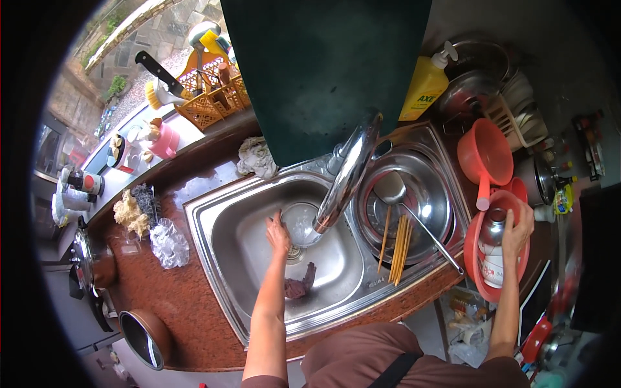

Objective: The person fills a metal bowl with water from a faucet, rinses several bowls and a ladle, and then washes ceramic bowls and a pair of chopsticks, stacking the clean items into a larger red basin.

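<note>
My left hand (278,234) is inside the steel sink basin (233,242), with its fingers at the left rim of a shiny round bowl (299,224). That bowl sits under the chrome faucet (347,174) and above the drain. A dark wet cloth (298,286) lies on the sink floor nearer me. To the right, my right hand (518,230) reaches over a pink plastic basin (473,262). Its thumb lies against a small steel bowl (496,219) stacked with white patterned bowls (494,271). Whether its fingers grip the bowl or the basin's rim is unclear.
In the right sink stands a large steel bowl (432,194) with a ladle (390,186) and several chopsticks (400,247) across it. A pink dipper (485,155) and a yellow soap bottle (427,87) stand beyond. A dark green board (330,72) rises behind the faucet. An orange utensil basket (213,99) holds a knife.
</note>
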{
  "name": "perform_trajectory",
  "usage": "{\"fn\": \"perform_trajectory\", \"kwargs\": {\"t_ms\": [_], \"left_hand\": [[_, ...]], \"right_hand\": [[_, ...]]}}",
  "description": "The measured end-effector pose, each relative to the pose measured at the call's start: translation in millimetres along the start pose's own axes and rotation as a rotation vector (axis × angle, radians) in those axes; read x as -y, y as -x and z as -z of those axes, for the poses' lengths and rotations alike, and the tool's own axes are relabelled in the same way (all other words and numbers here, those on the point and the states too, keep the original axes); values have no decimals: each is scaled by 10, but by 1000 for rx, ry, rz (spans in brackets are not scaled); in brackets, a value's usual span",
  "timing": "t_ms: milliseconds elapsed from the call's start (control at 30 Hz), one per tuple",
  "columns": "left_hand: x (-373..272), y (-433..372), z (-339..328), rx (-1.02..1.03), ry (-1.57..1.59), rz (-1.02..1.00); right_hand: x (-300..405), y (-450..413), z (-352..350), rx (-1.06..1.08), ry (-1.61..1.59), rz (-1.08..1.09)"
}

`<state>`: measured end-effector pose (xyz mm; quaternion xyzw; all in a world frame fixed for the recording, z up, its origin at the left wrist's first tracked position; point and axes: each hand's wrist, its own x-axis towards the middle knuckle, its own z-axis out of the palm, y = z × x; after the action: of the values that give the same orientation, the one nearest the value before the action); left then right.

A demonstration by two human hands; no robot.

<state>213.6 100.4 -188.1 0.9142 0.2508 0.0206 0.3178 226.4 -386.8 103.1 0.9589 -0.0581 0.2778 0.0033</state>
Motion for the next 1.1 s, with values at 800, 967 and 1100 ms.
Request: {"fn": "perform_trajectory", "kwargs": {"t_ms": [800, 967, 1100], "left_hand": [[-472, 203, 1235, 772, 169, -53], [-692, 341, 1468, 478, -39, -374], [-663, 428, 1441, 226, -70, -393]], "right_hand": [[3517, 1255, -1766, 968, -767, 1030], [3493, 1316, -1956, 1043, -976, 649], [3347, 1569, -2079, 725, -1337, 72]]}}
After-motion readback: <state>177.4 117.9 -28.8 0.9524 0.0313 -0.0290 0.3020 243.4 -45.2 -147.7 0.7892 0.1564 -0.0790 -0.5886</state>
